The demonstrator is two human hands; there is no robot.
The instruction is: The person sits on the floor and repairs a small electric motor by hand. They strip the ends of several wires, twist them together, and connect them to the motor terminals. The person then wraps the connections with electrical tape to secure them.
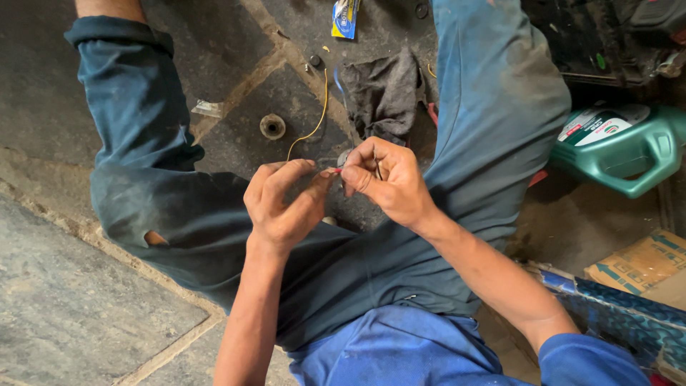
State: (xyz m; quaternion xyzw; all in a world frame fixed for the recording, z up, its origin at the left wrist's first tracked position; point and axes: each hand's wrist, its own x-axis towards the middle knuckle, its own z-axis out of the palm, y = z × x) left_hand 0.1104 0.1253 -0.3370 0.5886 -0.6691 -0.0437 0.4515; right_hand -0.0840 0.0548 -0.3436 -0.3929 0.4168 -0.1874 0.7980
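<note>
1. I am watching the left hand [280, 204] and the right hand [386, 182] meeting fingertip to fingertip over the lap, between two knees in dark blue trousers [164, 193].
2. The left hand is pinching narrow, thumb and forefinger closing on the near end of a thin yellow wire [318, 118]; a small red tip [334, 171] is showing just where the two hands meet.
3. The right hand is also pinching tight on that red tip from the other side, its remaining fingers curling in.
4. From the hands, the yellow wire is running away up across the stone floor [64, 314], ending near a small dark bolt.
5. Just left of the wire, a small round metal ring [272, 126] is lying on the floor.
6. Just right of the wire, a crumpled dark grey rag [382, 93] is lying beyond the hands.
7. Well right of the wire, past the knee, a green plastic jug [629, 154] with a moulded handle is lying on its side; I cannot tell what it is holding.
8. Nearer than the jug, a cardboard box [643, 264] is sitting at the edge, its contents hidden.
9. Farthest off, above the wire's far end, a small yellow-and-blue packet [344, 18] is lying flat.
</note>
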